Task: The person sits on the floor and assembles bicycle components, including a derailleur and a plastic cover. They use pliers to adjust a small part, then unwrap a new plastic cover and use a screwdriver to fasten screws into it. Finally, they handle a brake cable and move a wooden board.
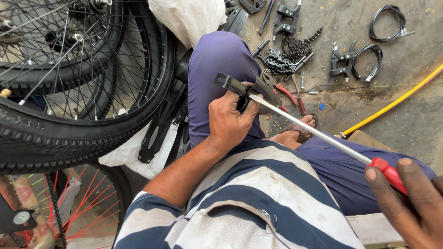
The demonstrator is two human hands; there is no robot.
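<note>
My left hand [228, 121] was closed around a black brake lever [240, 87], holding it above my left knee. My right hand [408, 203] gripped the red handle of a long screwdriver [318, 133], its tip touching the lever. Bicycle wheels [69, 92] stood at my left; a chain [288, 53], red-handled pliers [290, 97] and coiled cables [387, 20] lay on the concrete floor [397, 97] ahead
</note>
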